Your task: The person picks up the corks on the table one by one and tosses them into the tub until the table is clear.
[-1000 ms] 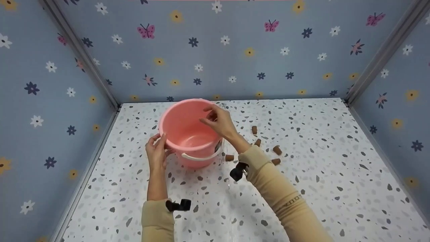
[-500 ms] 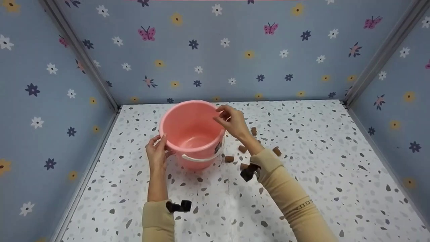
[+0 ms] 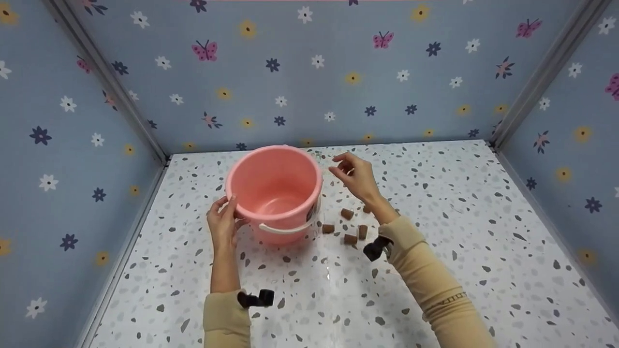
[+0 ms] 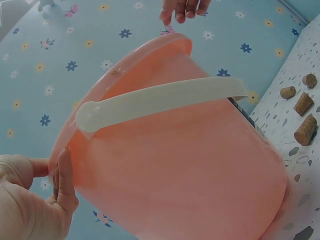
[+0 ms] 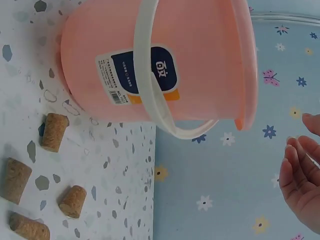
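A pink bucket (image 3: pixel 285 234) with a white handle (image 5: pixel 145 65) stands on the speckled surface; its inside looks bare in the head view. My left hand (image 3: pixel 223 222) grips the rim at its left side, thumb on the rim and fingers below it on the outside. Off to the right, my right hand (image 3: pixel 358 179) hovers apart from the bucket, its fingers loosely curled with nothing visible between them. Below that hand lie several brown corks (image 3: pixel 346 213), also seen as corks (image 5: pixel 54 132) in the right wrist view. The right hand and forearm may cover others.
A blue flowered wall (image 3: pixel 309 96) rises behind the surface, with side walls left and right. The white speckled surface (image 3: pixel 459 217) stretches right of the arm. A label (image 5: pixel 137 75) is on the bucket's right side. A small black camera (image 3: pixel 375 249) sits on the right cuff.
My right hand has moved right, from over the bucket's mouth to outside its rim. The forearm now uncovers some corks and covers others. My left hand stays at the rim.
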Tool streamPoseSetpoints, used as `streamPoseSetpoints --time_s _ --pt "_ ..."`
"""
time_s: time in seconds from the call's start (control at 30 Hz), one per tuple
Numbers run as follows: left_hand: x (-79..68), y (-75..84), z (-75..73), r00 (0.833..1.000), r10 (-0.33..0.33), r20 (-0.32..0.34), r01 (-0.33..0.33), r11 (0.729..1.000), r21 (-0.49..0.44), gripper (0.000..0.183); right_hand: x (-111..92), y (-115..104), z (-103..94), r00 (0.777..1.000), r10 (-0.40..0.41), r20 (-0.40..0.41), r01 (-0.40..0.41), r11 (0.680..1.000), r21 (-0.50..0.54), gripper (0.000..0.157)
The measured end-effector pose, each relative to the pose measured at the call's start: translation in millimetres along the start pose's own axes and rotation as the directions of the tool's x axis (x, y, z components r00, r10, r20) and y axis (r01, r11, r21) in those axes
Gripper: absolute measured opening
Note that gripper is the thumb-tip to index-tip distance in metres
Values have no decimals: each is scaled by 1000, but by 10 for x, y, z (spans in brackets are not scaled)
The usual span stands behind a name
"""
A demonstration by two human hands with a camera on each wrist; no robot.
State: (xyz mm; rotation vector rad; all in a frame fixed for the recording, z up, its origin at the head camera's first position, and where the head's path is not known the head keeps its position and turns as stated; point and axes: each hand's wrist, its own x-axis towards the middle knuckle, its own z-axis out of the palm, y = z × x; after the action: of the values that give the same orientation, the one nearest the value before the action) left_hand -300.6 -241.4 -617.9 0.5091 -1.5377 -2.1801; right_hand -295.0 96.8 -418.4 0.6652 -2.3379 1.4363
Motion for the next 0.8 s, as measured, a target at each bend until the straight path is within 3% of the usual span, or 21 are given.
streamPoseSetpoints --time_s 0.6,0.8 --pt "1 -33 0 1000 24 7 -24 999 -21 57 -265 532 -423 995 56 -79 -63 994 -92 21" --pt "-10 1 -6 1000 21 6 -21 999 -31 57 -373 722 -554 989 104 -108 -117 986 -121 21"
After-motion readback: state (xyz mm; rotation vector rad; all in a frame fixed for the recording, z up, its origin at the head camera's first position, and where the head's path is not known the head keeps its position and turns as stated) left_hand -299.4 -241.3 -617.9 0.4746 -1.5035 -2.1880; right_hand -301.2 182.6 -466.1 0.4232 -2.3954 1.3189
